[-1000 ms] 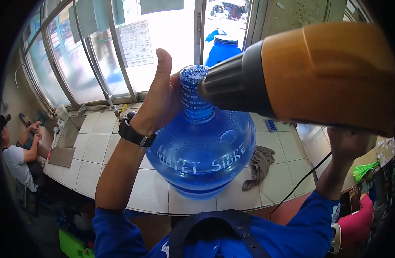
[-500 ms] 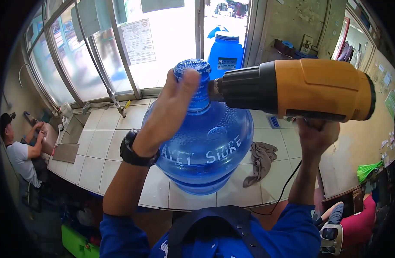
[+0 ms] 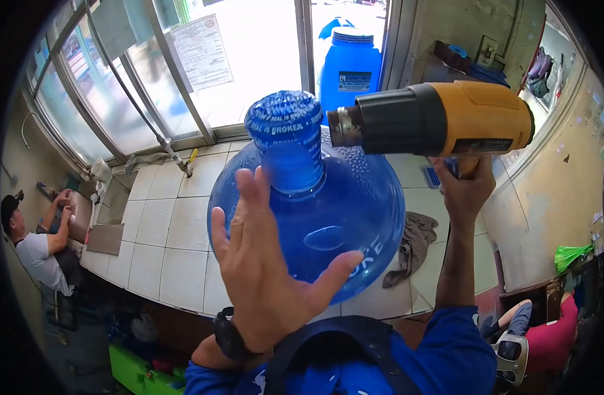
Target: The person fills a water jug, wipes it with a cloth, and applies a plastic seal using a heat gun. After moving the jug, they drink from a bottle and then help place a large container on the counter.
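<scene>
Water jug (image 3: 335, 217), topped with a printed blue seal (image 3: 285, 128), is stood upright on the tiled counter (image 3: 183, 220), beyond the left hand (image 3: 265, 283). That hand is held wide, fingers and thumb spread; whether the jug is touched by it cannot be told. To the jug's right, the heat gun (image 3: 440, 120) is clasped in the right hand (image 3: 468, 191), its nozzle (image 3: 346, 127) pointed at the seal, just beside it.

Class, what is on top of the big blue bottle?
A printed blue seal covers the top of the bottle; whatever lies underneath cannot be seen.
</scene>
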The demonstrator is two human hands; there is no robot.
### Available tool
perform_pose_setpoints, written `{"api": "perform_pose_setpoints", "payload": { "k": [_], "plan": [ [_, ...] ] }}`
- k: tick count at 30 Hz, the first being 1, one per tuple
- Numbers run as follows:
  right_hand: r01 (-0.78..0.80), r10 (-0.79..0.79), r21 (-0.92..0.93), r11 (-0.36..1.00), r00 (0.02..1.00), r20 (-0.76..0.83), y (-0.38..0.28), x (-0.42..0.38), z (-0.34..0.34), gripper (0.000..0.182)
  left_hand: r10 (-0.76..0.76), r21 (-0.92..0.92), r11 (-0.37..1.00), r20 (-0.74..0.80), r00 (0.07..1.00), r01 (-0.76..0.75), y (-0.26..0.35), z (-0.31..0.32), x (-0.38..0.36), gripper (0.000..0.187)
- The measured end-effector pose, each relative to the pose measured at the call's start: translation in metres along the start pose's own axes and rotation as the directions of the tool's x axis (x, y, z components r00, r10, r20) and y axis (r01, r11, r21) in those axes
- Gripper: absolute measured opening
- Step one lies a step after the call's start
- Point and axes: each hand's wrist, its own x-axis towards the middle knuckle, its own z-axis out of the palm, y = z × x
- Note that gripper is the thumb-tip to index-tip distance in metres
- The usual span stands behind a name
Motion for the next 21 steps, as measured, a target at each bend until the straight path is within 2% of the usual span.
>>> {"api": "perform_pose_setpoints", "payload": {
  "k": [2,4,6,8,9,10,11,12,14,15,16,19,21],
  "plan": [
    [-0.003,0.004,-0.035,0.999,0.999,0.041,0.016,0.002,0.004,0.053,-0.007,-0.052,0.999,-0.026,1.0,0.006,-0.014,0.002,0.01,0.122],
    [-0.016,0.019,-0.043,0.999,0.998,0.066,0.022,0.001,0.011,0.054,0.197,-0.307,0.93,-0.049,0.979,-0.203,-0.05,0.006,0.022,0.123],
    [-0.031,0.035,-0.051,0.998,0.997,0.069,0.024,0.007,0.022,0.054,0.359,-0.564,0.778,0.038,0.932,-0.277,-0.114,0.014,0.045,0.119],
    [-0.049,0.052,-0.041,0.998,0.996,0.068,0.021,0.011,0.033,0.054,0.383,-0.686,0.71,0.182,0.906,-0.162,-0.149,0.023,0.079,0.121],
    [0.079,-0.076,-0.071,0.994,0.996,0.041,0.018,0.016,0.041,0.054,0.386,-0.676,0.718,0.186,0.903,-0.167,-0.153,0.022,0.083,0.121],
    [0.205,-0.204,-0.109,0.973,0.979,0.015,0.016,0.017,0.047,0.053,0.286,-0.613,0.782,0.193,0.938,-0.112,-0.154,0.021,0.086,0.112],
    [0.2,-0.201,-0.105,0.974,0.98,0.004,0.015,0.017,0.05,0.053,0.184,-0.549,0.834,0.188,0.965,-0.052,-0.154,0.018,0.089,0.103],
    [0.136,-0.134,-0.048,0.99,0.991,0.026,0.015,0.017,0.054,0.054,0.19,-0.542,0.838,0.189,0.963,-0.059,-0.142,0.014,0.096,0.103],
    [-0.001,-0.004,0.056,0.998,0.996,0.084,0.016,0.014,0.058,0.055,0.016,-0.746,0.654,0.179,0.984,0.125,-0.108,0.017,0.11,0.093],
    [-0.009,0.005,0.048,0.999,0.996,0.084,0.015,0.013,0.056,0.055,-0.074,-0.826,0.523,0.202,0.977,0.21,-0.093,0.019,0.112,0.089],
    [-0.022,0.02,0.027,0.999,0.996,0.086,0.013,0.011,0.053,0.055,-0.069,-0.826,0.52,0.212,0.975,0.217,-0.084,0.021,0.111,0.089],
    [-0.055,0.056,-0.011,0.998,0.995,0.085,0.013,0.01,0.047,0.055,-0.147,-0.903,0.356,0.198,0.969,0.238,-0.067,0.023,0.11,0.088],
    [-0.045,0.047,-0.023,0.999,0.995,0.085,0.018,0.013,0.043,0.057,-0.117,-0.905,0.347,0.216,0.969,0.244,-0.073,0.025,0.108,0.094]
  ]
}}
